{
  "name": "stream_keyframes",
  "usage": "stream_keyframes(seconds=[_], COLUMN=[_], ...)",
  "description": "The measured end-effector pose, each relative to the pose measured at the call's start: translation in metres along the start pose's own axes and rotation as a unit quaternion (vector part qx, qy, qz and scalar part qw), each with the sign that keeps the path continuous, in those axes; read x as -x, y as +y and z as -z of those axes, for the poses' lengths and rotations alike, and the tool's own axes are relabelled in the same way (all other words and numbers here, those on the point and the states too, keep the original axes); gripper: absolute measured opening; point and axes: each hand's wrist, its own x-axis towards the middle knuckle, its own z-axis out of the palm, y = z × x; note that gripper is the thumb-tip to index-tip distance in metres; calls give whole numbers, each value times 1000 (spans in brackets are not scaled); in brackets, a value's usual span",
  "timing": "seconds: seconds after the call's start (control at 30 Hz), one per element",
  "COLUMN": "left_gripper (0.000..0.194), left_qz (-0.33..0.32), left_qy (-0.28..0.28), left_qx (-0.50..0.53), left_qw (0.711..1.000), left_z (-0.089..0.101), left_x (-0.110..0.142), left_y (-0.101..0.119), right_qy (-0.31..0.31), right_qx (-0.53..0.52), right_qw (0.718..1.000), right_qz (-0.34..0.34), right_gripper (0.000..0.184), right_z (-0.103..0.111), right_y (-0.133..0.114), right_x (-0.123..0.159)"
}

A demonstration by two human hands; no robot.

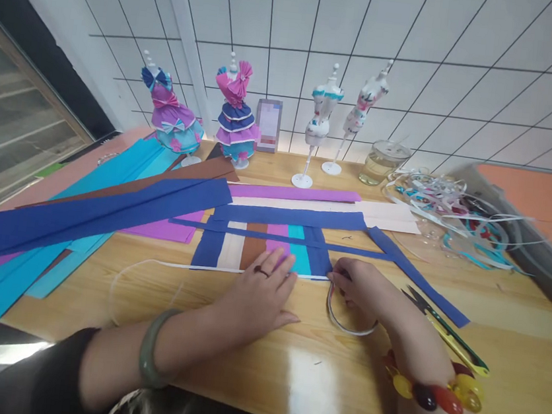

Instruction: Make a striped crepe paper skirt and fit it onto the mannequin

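Observation:
A panel of paper strips in blue, cream, brown, purple and turquoise lies on the wooden table. Along its lower edge runs a narrow white tape, whose loose left end curls on the tabletop. My left hand rests flat on the panel and the tape with its fingers stretched out. At the panel's lower right corner, my right hand pinches the tape, with a thin white tape roll hanging below the fingers. A thin blue strip crosses the panel's upper part.
Two dressed mini dress forms and two bare ones stand behind, near a phone and a glass jar. Long paper strips pile at left. Scissors lie right, with tangled ribbon scraps beyond.

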Motion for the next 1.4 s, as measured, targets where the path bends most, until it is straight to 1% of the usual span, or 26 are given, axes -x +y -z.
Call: stream_keyframes(seconds=[0.07,0.13,0.23,0.33,0.47,0.6,0.77,0.97,1.07,1.17,1.23,1.33,1.4], left_gripper=[67,65,62,61,62,62,61,56,52,51,52,52,52], left_qz=[-34,-52,-56,-61,-86,-91,-104,-133,-136,-135,-136,-142,-146], left_qy=[15,23,25,38,55,55,54,64,62,61,61,65,66], left_qx=[-2,-3,6,14,17,16,-4,-3,12,22,23,27,29], left_qw=[999,998,998,997,995,994,993,989,989,989,988,987,987], left_z=[-3,-9,-20,-26,-25,-22,-21,-22,-21,-20,-21,-24,-26], left_x=[-12,-22,-28,-30,-33,-34,-34,-38,-38,-38,-37,-37,-37], left_y=[5,9,11,9,6,6,6,2,0,-2,-4,-5,-6], right_qy=[3,4,2,-2,-17,-34,-46,-71,-85,-94,-89,-57,-58], right_qx=[-6,-16,-40,-69,-113,-147,-163,-176,-175,-155,-139,-100,-75], right_qw=[1000,1000,999,998,993,986,982,976,976,978,980,984,985], right_qz=[3,4,0,-12,-42,-66,-83,-109,-101,-105,-113,-135,-143], right_gripper=[15,14,14,14,14,18,18,11,16,19,29,48,52], right_z=[-1,-3,-3,0,7,13,15,21,24,25,25,24,25], right_y=[2,3,6,7,4,-2,-7,-12,-15,-17,-17,-14,-9], right_x=[-1,-2,-4,-4,-2,2,8,16,20,23,25,25,24])
